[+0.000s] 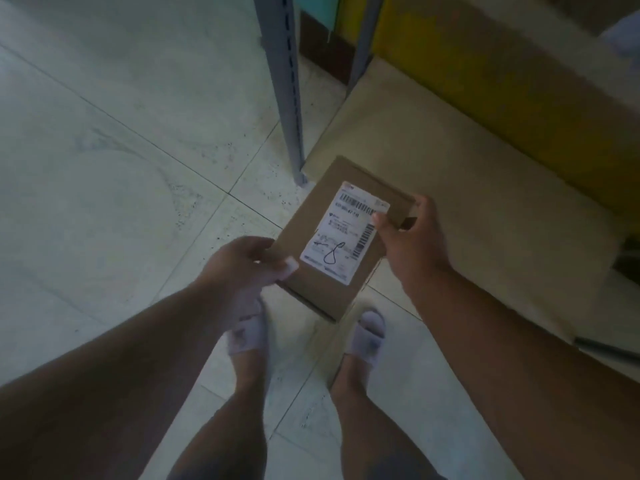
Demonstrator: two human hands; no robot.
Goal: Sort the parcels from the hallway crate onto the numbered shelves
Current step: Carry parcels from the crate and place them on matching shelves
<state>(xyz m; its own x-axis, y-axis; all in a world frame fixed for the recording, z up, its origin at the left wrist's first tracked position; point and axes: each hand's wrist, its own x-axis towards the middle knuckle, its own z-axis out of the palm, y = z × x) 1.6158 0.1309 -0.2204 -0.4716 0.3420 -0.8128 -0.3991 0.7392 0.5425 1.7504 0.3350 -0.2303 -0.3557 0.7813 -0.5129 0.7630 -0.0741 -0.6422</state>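
Two hands hold one parcel above tiled floor (104,140). Left hand (242,265) pinches near-left corner, thumb on top. Parcel (332,258): flat brown cardboard box, white shipping label (346,233) facing up, barcodes, handwritten mark. Long axis runs near-left to far-right, beside grey shelf upright (289,98). Right hand (412,233) grips right edge, thumb on label.
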